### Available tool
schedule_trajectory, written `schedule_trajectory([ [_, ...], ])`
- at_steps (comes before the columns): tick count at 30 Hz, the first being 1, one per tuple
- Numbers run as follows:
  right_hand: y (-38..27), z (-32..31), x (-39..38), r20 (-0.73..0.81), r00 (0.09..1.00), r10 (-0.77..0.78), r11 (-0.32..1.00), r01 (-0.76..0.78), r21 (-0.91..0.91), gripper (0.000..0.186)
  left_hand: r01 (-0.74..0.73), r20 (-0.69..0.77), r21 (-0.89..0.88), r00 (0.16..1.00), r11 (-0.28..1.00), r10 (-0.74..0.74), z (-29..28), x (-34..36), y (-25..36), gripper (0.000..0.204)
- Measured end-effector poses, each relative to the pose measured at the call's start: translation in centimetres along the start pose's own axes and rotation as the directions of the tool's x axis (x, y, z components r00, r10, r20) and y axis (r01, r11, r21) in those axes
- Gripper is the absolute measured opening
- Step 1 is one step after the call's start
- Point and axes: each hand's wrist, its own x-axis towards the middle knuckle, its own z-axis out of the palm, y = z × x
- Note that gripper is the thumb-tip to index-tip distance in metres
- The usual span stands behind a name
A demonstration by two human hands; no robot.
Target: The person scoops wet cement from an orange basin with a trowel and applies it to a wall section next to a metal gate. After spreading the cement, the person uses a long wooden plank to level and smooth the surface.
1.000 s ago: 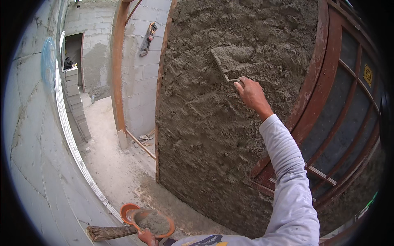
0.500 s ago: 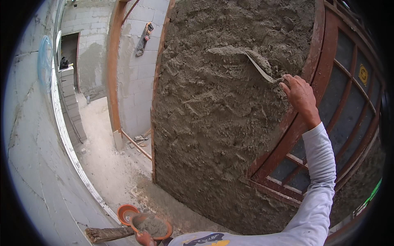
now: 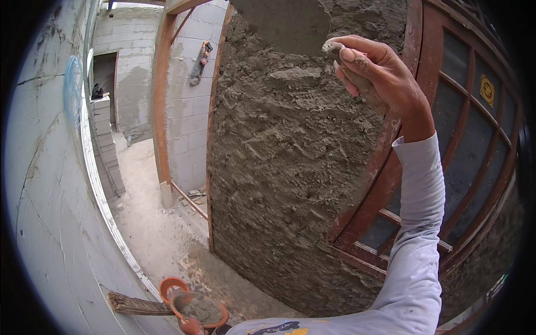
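My right hand (image 3: 385,70) is raised near the top of the wall, its fingers wrapped round a mortar-smeared trowel (image 3: 285,25). The trowel's broad, flat blade lies up against the wall, and the upper edge of the picture cuts it off. Rough wet grey mortar (image 3: 290,151) covers the wall below the blade, ridged and uneven. Low down at the lower edge, my left hand (image 3: 192,325) grips the near rim of an orange bowl (image 3: 224,317) with grey mortar (image 3: 204,310) in it. Part of that hand is out of the picture.
A second orange container (image 3: 166,283) stands behind the bowl, beside a rough wooden beam end (image 3: 139,304). A red-brown window frame (image 3: 416,117) borders the mortar on the right. A hand tool (image 3: 200,64) hangs on the far block wall. A pale wall (image 3: 50,223) runs along the left.
My right hand has moved up and left, nearer to me, with the trowel. The blade, which carried a heap of mortar, now shows its flat face against the upper wall. My left hand stays on the bowl.
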Motion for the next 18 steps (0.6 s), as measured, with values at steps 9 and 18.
schedule_trajectory([
  [9,3.1,-19.6,-6.4,-0.577,0.815,0.047,0.703,-0.438,-0.561,0.04,0.034,-0.073,0.173,0.997,0.984,-0.021,2.6,-9.1,1.7,0.035],
  [18,1.8,3.3,-43.0,0.215,0.684,0.697,0.685,-0.548,-0.48,0.044,-0.113,0.229,0.285,0.972,0.952,0.047,1.9,-22.6,4.5,0.027],
])
